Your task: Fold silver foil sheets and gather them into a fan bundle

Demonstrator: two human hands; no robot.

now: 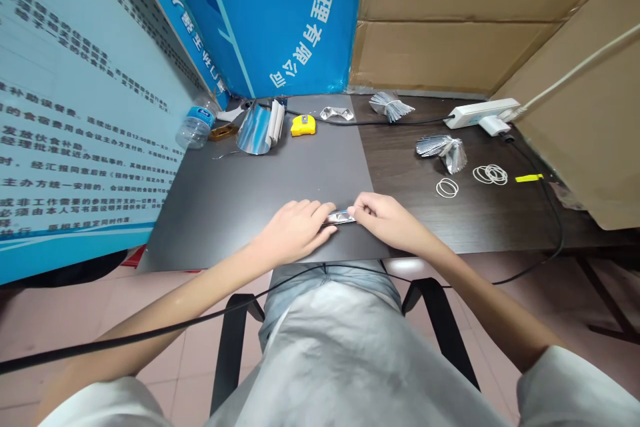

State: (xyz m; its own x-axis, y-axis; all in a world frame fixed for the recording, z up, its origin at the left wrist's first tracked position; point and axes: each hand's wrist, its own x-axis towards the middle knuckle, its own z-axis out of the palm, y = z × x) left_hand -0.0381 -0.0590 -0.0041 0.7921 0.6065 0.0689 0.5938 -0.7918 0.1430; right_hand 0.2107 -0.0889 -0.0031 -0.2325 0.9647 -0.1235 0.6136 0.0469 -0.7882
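A dark wooden bench (465, 227) is carrying everything, and we are sitting at its front edge. A blue printed banner (295, 13) is standing behind the back left corner, and large cardboard sheets (450, 20) are rising behind the back right corner. A grey mat (240, 220) is covering the left part of the bench and reaching the front edge.

Along the back edge, a white power strip (483, 113) is lying toward the right corner, with a black cable (380, 123) running from it. Near the back left corner, a clear plastic water bottle (197, 123) is lying on its side beside a curved foil sheet (255, 130). A yellow tape measure (303, 125) and a crumpled foil scrap (337, 113) are resting just to the right of that sheet. On the bare wood, two pleated foil fans (393, 107) (443, 152) and some loose rubber bands (490, 174) are lying toward the right edge.

Our left hand (293, 230) and right hand (387, 217) are meeting near the mat's front right corner. Both grips are clamped on a folded foil strip (340, 217), pinching it from either end just above the mat.
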